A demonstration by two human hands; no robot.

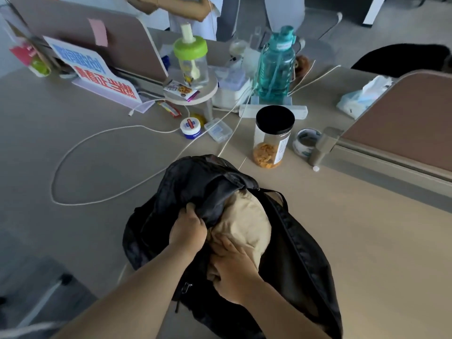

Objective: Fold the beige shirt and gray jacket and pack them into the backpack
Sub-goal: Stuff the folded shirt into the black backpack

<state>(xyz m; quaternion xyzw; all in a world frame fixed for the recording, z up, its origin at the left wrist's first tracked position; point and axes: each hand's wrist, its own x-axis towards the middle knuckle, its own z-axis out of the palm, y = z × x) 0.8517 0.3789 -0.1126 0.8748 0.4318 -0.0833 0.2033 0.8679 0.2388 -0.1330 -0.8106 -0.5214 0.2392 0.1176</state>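
Observation:
A black backpack (186, 184) lies open on the desk in front of me. The beige shirt (247, 218) is bundled inside its opening, partly covered by the bag's upper flap. My left hand (188, 228) grips the edge of that flap at the opening and holds it up. My right hand (232, 270) is closed on the near end of the beige shirt, inside the bag's mouth. The gray jacket is not visible.
A clear jar (272, 138) with a black lid stands just beyond the backpack. White cables (80, 148) loop across the desk at left. A teal water bottle (277, 62), a green-lidded bottle (192, 59), a tape roll (305, 141), tissues (362, 96) and desk dividers stand further back. A person stands behind the desk.

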